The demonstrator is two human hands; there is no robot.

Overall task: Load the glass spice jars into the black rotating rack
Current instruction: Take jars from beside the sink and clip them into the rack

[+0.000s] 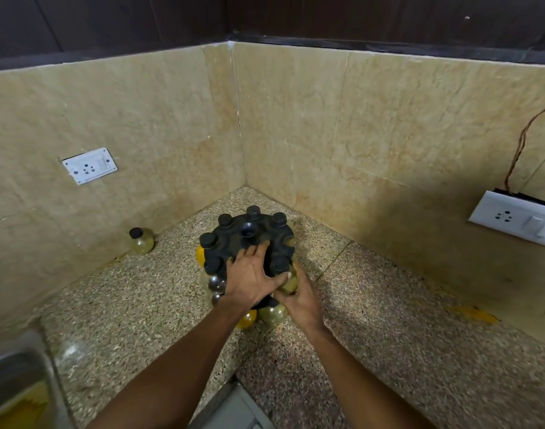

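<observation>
The black rotating rack (pixel 234 235) stands in the corner of the speckled counter, with several black-capped glass jars seated around its top ring and more jars on the tier below. My left hand (pixel 252 275) lies flat, palm down, on the rack's top plate. My right hand (pixel 302 300) is at the rack's front right side, closed around a yellowish glass spice jar (pixel 288 284) at a slot. One loose jar (pixel 142 240) with a black cap stands alone against the left wall.
Tiled walls close in the corner behind and on both sides. A white socket plate (pixel 90 165) sits on the left wall, a switch plate (pixel 515 222) with wires on the right. A steel sink (pixel 14 382) is at the lower left. A yellow stain (pixel 475 314) marks the counter on the right.
</observation>
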